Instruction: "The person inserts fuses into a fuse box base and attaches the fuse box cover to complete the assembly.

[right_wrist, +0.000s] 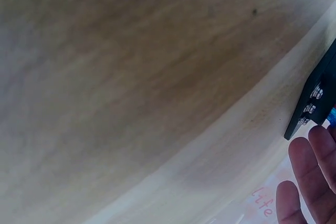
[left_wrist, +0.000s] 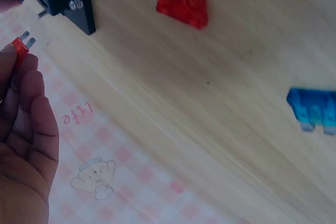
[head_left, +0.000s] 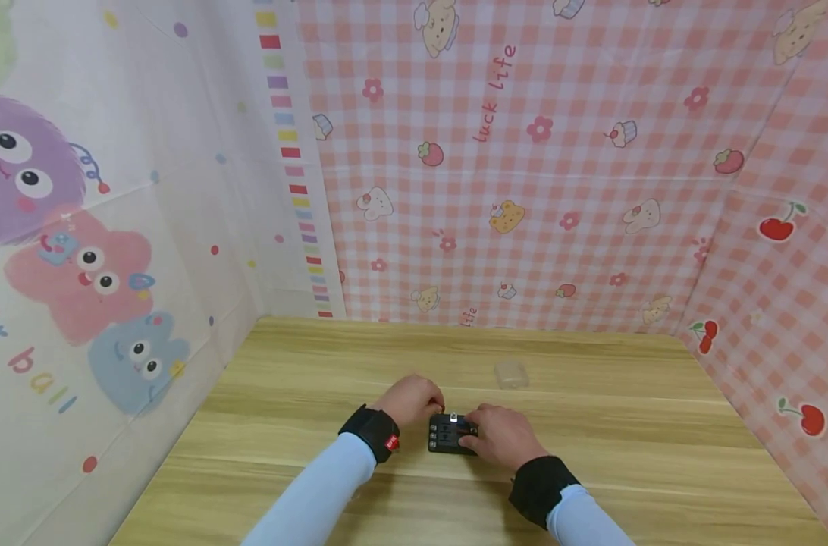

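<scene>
My left hand (head_left: pixel 414 400) pinches a small red blade fuse (left_wrist: pixel 20 51) between thumb and fingertip, its two metal prongs pointing away from the fingers. It is close to the left back corner of a black fuse block (head_left: pixel 448 444). At the block's right end, my right hand (head_left: pixel 506 434) holds it, with the thumb toward the front and fingers toward the back. Rows of metal screw terminals (right_wrist: pixel 310 108) line the block's side. In the right wrist view, a bit of blue (right_wrist: pixel 332 116) shows at the block beside the right fingertips.
A loose red blade fuse (left_wrist: pixel 182 2) and a blue blade fuse (left_wrist: pixel 315 106) lie on the wooden table (head_left: pixel 625 455). Behind the hands sits a clear plastic cover (head_left: pixel 511 374). Patterned cloth (head_left: pixel 523 250) hangs along the table's back and sides.
</scene>
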`<state>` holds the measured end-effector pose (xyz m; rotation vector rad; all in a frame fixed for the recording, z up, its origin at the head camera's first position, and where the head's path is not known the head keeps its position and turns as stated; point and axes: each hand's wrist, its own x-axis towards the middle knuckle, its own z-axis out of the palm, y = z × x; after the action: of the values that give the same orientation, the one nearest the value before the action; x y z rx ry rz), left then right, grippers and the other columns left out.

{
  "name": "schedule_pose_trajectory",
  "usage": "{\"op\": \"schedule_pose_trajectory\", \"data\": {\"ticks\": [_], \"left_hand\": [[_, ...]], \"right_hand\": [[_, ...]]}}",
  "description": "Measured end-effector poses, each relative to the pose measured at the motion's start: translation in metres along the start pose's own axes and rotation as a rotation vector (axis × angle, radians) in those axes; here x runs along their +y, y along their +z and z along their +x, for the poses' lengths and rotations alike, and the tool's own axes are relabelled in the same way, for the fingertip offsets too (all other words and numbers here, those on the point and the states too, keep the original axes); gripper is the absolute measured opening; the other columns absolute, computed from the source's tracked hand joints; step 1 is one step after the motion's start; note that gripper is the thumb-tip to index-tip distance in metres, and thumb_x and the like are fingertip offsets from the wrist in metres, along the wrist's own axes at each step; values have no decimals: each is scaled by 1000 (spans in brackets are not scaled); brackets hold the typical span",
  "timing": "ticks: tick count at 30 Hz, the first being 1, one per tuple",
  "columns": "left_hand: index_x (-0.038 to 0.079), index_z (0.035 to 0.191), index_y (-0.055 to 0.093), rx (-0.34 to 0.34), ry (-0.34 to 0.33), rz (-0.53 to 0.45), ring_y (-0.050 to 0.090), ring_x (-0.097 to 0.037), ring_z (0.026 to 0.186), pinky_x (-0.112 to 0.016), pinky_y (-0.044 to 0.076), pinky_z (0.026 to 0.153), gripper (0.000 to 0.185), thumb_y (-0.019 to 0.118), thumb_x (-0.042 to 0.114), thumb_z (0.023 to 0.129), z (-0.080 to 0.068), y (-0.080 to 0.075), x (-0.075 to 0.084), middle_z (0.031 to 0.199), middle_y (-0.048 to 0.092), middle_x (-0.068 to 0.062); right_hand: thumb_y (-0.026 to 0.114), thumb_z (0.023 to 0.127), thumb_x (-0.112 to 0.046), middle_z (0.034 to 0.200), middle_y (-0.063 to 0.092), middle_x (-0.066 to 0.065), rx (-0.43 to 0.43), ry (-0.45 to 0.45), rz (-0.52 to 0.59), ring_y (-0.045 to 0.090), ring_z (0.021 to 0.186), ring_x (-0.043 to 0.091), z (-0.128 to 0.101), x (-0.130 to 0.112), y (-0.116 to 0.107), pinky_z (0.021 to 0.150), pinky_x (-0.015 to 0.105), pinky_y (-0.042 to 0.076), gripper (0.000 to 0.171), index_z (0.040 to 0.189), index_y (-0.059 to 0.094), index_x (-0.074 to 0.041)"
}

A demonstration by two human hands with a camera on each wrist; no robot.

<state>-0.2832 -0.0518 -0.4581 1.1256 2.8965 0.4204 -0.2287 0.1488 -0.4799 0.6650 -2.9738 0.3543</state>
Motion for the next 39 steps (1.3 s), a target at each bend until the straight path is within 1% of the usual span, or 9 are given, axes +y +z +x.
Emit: {"op": "schedule_pose_trajectory", "data": {"ticks": [6, 9, 13, 19, 26, 31, 37, 39], "left_hand": [[11, 92, 78, -29, 2, -18, 58, -4, 73, -23, 49, 72, 8, 71, 15, 92, 0, 3, 6, 82, 71, 6], [12, 92, 78, -42, -11, -32, 57, -3, 73, -22, 49, 72, 9, 70, 15, 93, 0, 7, 6, 83, 70, 7], [12, 91, 78, -47, -6, -33, 56, -2, 71, -20, 48, 70, 8, 71, 14, 93, 1, 12, 7, 81, 70, 8], [12, 90, 78, -42, 0, -34, 54, -1, 68, -19, 46, 67, 7, 71, 15, 92, 1, 15, 8, 78, 68, 9], [11, 90, 78, -43, -25, -50, 53, -2, 67, -19, 46, 67, 8, 71, 14, 92, 1, 15, 11, 78, 68, 9], [10, 89, 78, -45, -30, -55, 54, -1, 68, -19, 46, 67, 8, 71, 13, 92, 0, 15, 12, 78, 69, 9], [11, 89, 79, -46, -65, -103, 54, -3, 69, -20, 46, 68, 9, 71, 13, 92, 1, 21, 9, 79, 67, 10], [11, 88, 79, -40, -58, -103, 54, -3, 69, -20, 46, 68, 8, 72, 13, 92, 2, 22, 8, 78, 67, 10]], "right_hand": [[80, 82, -33, 86, 67, 0, 2, -11, 7, 62, 73, 18, -1, 0, 0, 65, 40, 50, 31, 102, 75, -10], [80, 82, -32, 85, 67, 0, -1, -16, 10, 61, 72, 18, -1, 0, 0, 64, 39, 49, 30, 102, 75, -10], [80, 83, -32, 84, 67, 0, 4, -24, 18, 61, 71, 17, -1, 0, 0, 63, 38, 48, 29, 101, 75, -10], [80, 83, -31, 85, 67, 0, 3, -25, 32, 61, 73, 17, -1, 0, 0, 64, 38, 49, 28, 101, 76, -9], [80, 83, -31, 85, 67, -1, 7, -17, 36, 60, 72, 17, -1, 0, 1, 64, 38, 48, 28, 101, 76, -10], [80, 83, -31, 83, 66, -2, 12, -21, 37, 59, 71, 16, -1, 1, 2, 62, 37, 47, 27, 100, 76, -10], [80, 83, -31, 84, 66, -1, 13, -32, 50, 60, 72, 17, -2, 2, 2, 63, 38, 48, 27, 100, 76, -11], [80, 83, -30, 84, 67, -1, 12, -33, 54, 60, 72, 17, -2, 2, 2, 63, 38, 48, 26, 100, 76, -11]]}}
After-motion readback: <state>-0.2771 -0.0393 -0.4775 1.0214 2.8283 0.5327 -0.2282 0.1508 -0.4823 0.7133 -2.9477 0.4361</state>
